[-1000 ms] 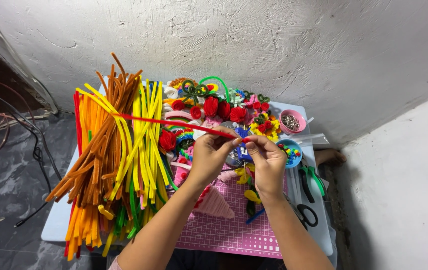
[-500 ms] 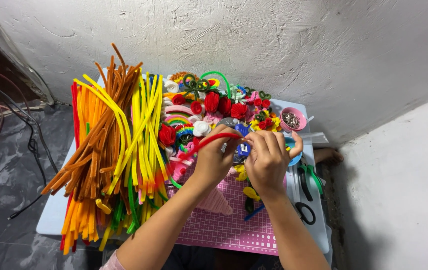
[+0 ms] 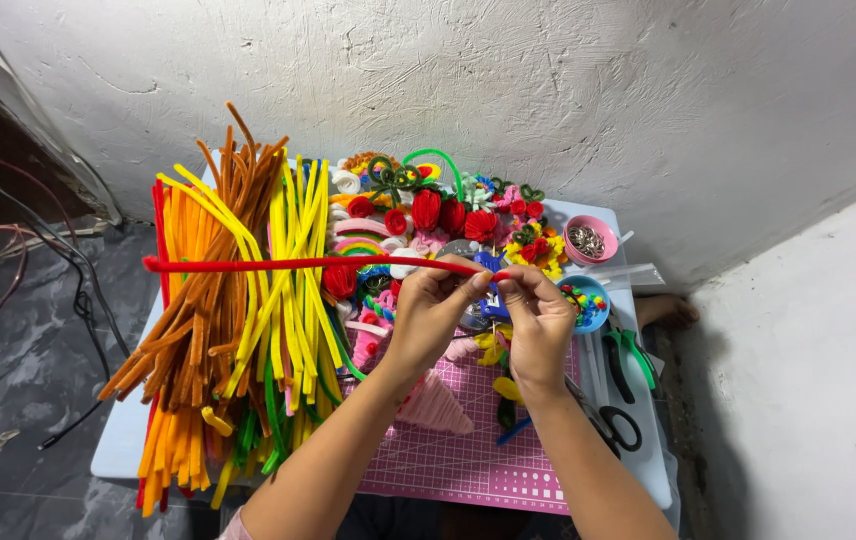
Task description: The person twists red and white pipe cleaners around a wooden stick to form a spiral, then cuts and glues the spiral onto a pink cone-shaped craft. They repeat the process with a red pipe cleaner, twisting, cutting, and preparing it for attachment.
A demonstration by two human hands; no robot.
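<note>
Forearms reach up from the bottom edge and meet above the pink cutting mat (image 3: pixel 468 465). Left hand (image 3: pixel 431 310) and right hand (image 3: pixel 538 320) sit close together, fingertips pinching one end of a red pipe cleaner (image 3: pixel 308 264), which stretches level to the left across the heap of orange and yellow pipe cleaners (image 3: pixel 238 310) on the tabletop (image 3: pixel 123 450).
</note>
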